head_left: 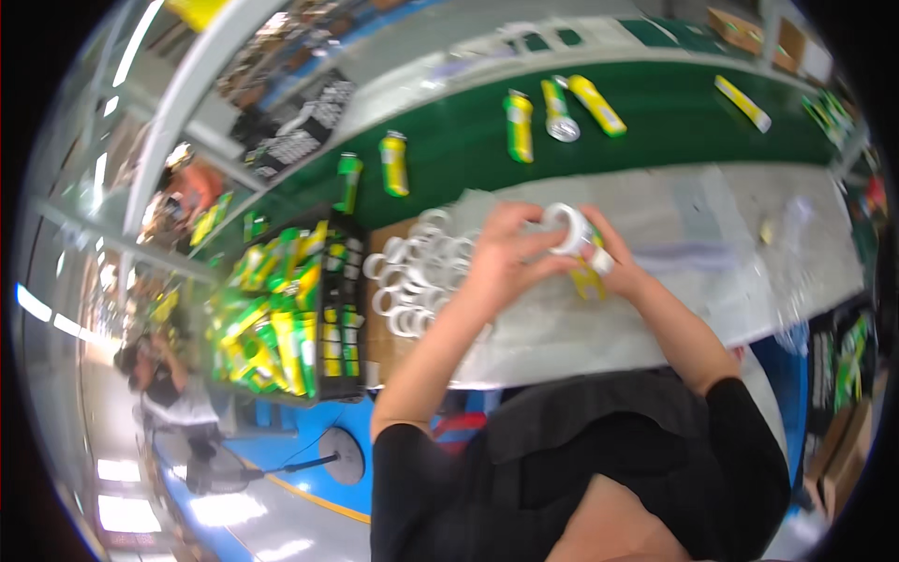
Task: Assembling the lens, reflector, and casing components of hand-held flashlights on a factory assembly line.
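Observation:
Over the pale work surface, both of my hands meet around one small group of parts. My left hand point(510, 255) pinches a white ring point(567, 225) from its left side. On the other side, my right hand point(618, 258) closes around a yellow-and-green tube point(588, 281) just below the ring. Whether the ring sits on the tube or only in front of it, I cannot tell. A small white band shows by my right fingers. Beside my left forearm, several loose white rings point(405, 288) lie heaped on brown cardboard.
A black crate point(339, 309) at the left holds many yellow-and-green tubes. More tubes, such as one point(520, 126), lie spaced along the green conveyor belt point(459, 140) beyond the work surface point(655, 318). Clear plastic point(796, 244) lies at the right. Another person point(169, 375) is at far left.

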Demonstrator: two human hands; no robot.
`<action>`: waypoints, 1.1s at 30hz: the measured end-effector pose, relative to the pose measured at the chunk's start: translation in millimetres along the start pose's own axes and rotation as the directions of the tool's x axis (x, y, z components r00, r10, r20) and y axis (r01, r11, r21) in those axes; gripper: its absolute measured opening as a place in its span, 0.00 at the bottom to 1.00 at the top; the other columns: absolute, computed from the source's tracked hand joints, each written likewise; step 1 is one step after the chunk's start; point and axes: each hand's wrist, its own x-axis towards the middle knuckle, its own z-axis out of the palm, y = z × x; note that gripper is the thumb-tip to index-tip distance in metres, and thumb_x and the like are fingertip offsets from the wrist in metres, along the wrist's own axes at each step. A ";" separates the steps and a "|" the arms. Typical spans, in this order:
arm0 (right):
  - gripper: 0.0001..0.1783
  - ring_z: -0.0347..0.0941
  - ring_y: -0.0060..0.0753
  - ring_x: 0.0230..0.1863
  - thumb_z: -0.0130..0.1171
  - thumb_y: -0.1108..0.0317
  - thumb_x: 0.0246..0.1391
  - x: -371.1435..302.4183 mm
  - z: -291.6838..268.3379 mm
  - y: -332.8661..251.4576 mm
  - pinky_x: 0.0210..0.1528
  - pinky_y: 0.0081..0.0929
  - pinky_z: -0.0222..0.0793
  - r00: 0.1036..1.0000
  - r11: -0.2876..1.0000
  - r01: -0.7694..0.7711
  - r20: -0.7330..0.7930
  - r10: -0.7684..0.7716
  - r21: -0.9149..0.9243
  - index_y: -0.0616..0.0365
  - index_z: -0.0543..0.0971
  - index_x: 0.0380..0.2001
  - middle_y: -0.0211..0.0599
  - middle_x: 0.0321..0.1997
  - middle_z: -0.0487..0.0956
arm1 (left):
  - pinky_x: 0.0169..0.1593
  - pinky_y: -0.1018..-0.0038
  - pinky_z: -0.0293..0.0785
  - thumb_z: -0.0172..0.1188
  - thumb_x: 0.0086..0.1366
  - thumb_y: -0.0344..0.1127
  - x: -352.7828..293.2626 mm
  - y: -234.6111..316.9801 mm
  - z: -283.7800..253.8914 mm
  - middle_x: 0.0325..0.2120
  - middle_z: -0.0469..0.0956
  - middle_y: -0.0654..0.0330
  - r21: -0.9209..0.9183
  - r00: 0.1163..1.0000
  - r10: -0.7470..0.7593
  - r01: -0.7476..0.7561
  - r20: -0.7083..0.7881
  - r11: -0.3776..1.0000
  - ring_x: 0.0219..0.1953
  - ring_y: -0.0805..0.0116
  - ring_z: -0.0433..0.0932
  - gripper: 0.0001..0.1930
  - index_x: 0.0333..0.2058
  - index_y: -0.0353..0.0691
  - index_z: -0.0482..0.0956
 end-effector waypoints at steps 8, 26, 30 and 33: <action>0.33 0.70 0.38 0.56 0.70 0.62 0.48 11.9 -45.7 -65.4 0.55 0.33 0.68 0.942 0.826 0.330 0.220 -0.254 -0.456 0.56 0.71 0.57 0.39 0.56 0.73 | 0.41 0.65 0.73 0.76 0.43 0.35 17.6 13.6 2.9 0.38 0.76 0.58 -0.007 0.993 0.002 -0.001 0.117 1.000 0.41 0.59 0.75 0.21 0.40 0.45 0.85; 0.16 0.73 0.43 0.32 0.65 0.66 0.41 45.7 -48.3 -168.9 0.32 0.35 0.68 0.752 0.402 0.281 0.460 0.471 -0.871 0.61 0.74 0.33 0.40 0.29 0.72 | 0.35 0.63 0.73 0.74 0.46 0.32 19.3 23.4 68.0 0.29 0.79 0.58 -0.235 1.000 -0.008 0.010 0.008 0.972 0.33 0.56 0.78 0.20 0.38 0.43 0.76; 0.26 0.74 0.46 0.26 0.69 0.51 0.37 38.4 -34.4 -162.2 0.28 0.39 0.67 0.886 0.244 0.085 0.185 0.426 -0.966 0.64 0.74 0.28 0.45 0.23 0.75 | 0.32 0.63 0.72 0.74 0.45 0.31 17.7 20.9 68.2 0.27 0.77 0.59 -0.189 1.000 -0.022 0.020 -0.010 0.982 0.31 0.57 0.77 0.20 0.38 0.44 0.77; 0.32 0.74 0.47 0.26 0.68 0.44 0.36 35.7 -31.6 -146.1 0.28 0.40 0.67 0.943 0.228 0.026 0.100 0.316 -0.973 0.65 0.73 0.27 0.47 0.23 0.76 | 0.31 0.64 0.72 0.74 0.44 0.32 20.1 20.9 67.0 0.25 0.76 0.59 -0.183 0.999 -0.038 0.033 -0.022 0.983 0.29 0.59 0.77 0.21 0.38 0.45 0.77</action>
